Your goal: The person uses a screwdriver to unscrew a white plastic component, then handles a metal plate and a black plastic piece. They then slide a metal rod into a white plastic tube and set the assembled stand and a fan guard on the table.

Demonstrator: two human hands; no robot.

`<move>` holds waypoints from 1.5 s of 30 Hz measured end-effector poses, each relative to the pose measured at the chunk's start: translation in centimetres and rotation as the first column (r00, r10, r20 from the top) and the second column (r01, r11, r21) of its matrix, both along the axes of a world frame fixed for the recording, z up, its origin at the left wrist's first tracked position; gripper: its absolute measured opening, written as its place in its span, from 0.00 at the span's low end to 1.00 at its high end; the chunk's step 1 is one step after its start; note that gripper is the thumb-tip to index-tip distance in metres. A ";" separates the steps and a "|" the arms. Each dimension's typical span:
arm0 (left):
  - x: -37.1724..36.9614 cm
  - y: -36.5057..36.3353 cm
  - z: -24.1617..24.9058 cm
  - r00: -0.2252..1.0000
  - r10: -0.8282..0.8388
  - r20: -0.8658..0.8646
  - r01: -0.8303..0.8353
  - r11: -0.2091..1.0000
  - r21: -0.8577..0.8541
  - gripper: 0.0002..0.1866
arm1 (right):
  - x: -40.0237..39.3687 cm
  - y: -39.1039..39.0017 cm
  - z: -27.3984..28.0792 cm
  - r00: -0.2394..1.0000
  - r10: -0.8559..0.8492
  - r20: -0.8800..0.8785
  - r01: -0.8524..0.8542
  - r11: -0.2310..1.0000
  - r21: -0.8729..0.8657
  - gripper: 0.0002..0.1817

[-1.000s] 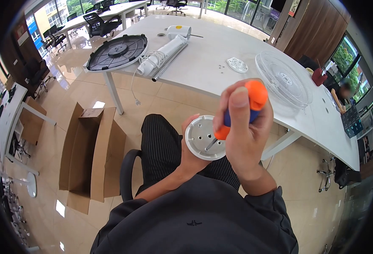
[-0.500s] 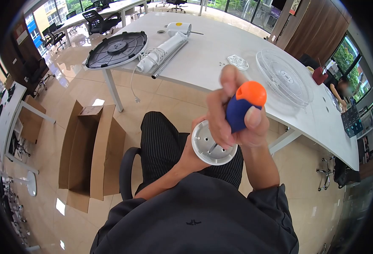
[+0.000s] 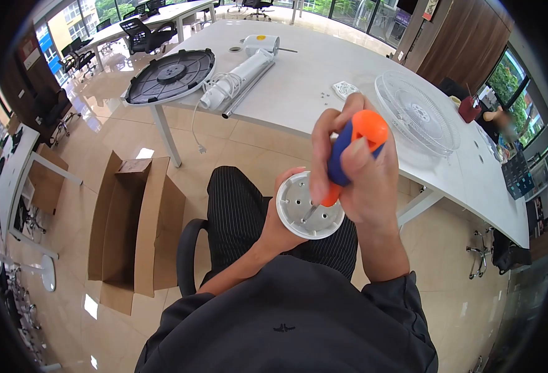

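Note:
My left hand (image 3: 276,229) is wrapped around the side of a round white plastic housing (image 3: 291,214), its open, ribbed inside turned up toward me above my lap. Several small holes show in its floor. In my right hand (image 3: 372,183) is a screwdriver (image 3: 341,154) with a blue and orange handle, gripped by thumb and fingers. Its metal shaft slants down into the housing, and the tip reaches the inner floor near a hole. Whether the tip sits in a screw is too small to tell.
On the white table (image 3: 305,68) lie a black round base (image 3: 193,78), a white fan body (image 3: 243,74) with a coiled cord, a metal tube (image 3: 249,90), a clear fan grille (image 3: 411,118) and a small white perforated plate (image 3: 343,89). An open cardboard box (image 3: 153,230) stands on the floor at left.
My right hand and the screwdriver have tilted and shifted slightly, with the fingers regripped around the handle. The housing has moved a little to the left and up.

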State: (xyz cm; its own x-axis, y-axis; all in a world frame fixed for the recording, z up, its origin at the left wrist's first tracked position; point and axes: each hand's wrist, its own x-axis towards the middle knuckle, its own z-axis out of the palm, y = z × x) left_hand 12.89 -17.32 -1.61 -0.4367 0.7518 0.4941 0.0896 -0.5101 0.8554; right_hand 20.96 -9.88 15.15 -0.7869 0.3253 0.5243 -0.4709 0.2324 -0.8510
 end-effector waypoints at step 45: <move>-1.3 -2.2 0.6 0.808 -0.385 0.447 0.449 0.892 -0.043 0.41 | -0.5 1.1 -2.9 0.964 -0.056 -0.260 0.079 0.994 0.079 0.31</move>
State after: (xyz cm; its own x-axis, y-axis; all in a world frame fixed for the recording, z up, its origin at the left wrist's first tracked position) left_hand 11.62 -19.52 -1.04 -0.2038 0.9554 0.2139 -0.4837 -0.2882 0.8264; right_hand 20.42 -8.75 12.27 -0.5999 0.3168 0.7347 -0.6517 0.3393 -0.6784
